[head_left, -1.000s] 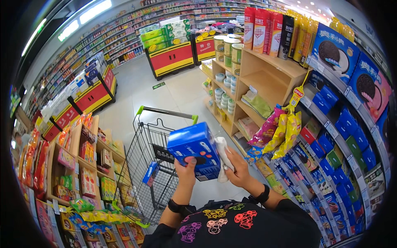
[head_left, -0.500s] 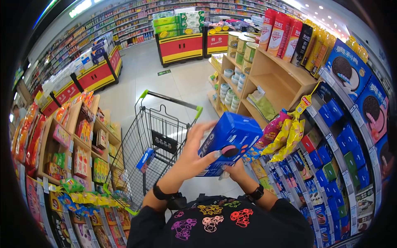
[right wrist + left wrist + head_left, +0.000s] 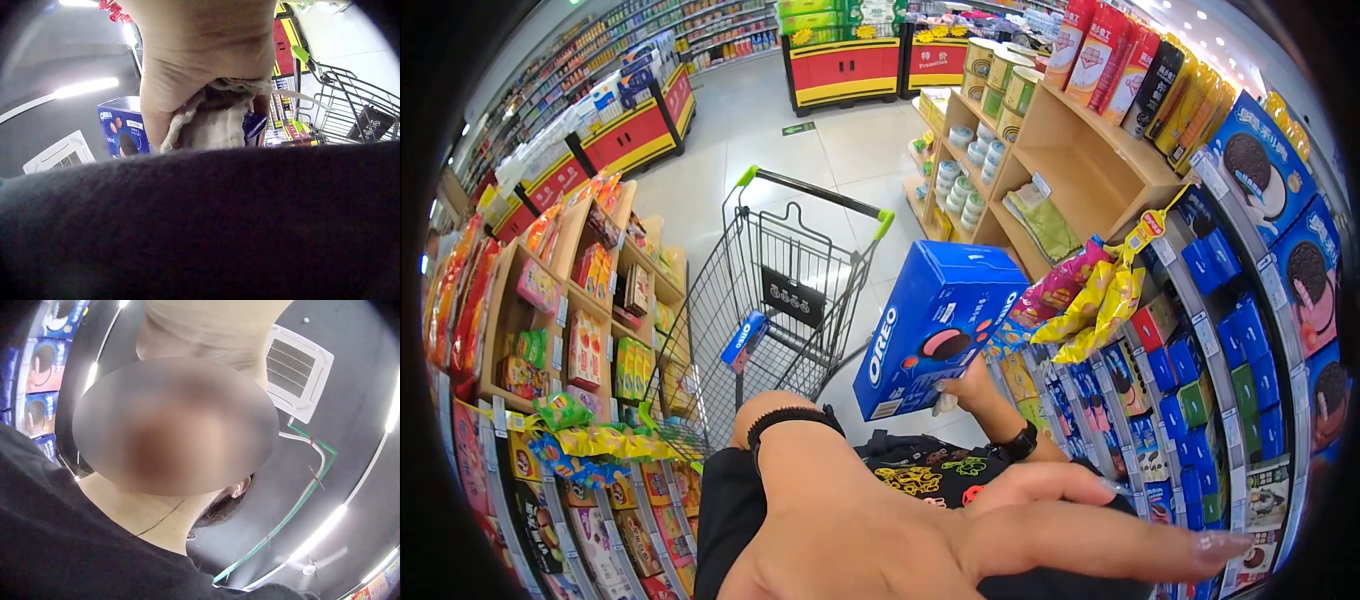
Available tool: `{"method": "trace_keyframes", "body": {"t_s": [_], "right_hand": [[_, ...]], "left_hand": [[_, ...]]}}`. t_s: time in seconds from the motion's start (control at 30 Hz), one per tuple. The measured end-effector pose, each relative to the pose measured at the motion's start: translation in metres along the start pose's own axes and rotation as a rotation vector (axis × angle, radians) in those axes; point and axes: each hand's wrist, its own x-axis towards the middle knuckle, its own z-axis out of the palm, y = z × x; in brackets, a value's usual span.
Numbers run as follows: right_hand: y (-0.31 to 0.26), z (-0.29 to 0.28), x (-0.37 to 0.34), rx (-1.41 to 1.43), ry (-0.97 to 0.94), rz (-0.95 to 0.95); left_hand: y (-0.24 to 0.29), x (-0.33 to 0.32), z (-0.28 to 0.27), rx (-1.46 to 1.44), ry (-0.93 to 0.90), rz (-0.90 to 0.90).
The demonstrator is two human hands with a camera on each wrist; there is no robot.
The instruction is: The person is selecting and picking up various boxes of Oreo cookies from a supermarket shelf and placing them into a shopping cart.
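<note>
A large blue Oreo box (image 3: 945, 330) stands tilted at the centre of the frame in the head view, its printed front facing the camera. The right hand (image 3: 974, 388) grips it by its lower right part, the fingers curled close with no visible slack; in the right wrist view, a crumpled whitish cloth (image 3: 215, 128) is bunched in the same grip. A dark watch (image 3: 1020, 442) sits on that wrist.

The left hand (image 3: 880, 540) fills the bottom centre, very near the head camera — back of the hand up, two fingers stretched toward the lower right, nothing seen in its hold.

Left of the box, at centre-left, is a wire shopping cart (image 3: 793, 296) with a smaller Oreo pack (image 3: 745, 340) showing within its frame. Yellow snack bags (image 3: 1090, 315) hang just right of the box. Farther out, a wooden shelf (image 3: 1090, 150) with stacked tins (image 3: 1005, 75) occupies the upper right — and a red-and-yellow display counter (image 3: 843, 77) the top centre.
</note>
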Motion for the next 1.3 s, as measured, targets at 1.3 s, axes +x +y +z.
{"method": "trace_keyframes", "body": {"t_s": [1.3], "right_hand": [[-0.078, 0.031, 0.024, -0.945, 0.196, -0.724]], "left_hand": [[-0.038, -0.178, -0.132, -0.09, 0.902, -0.737]]}}
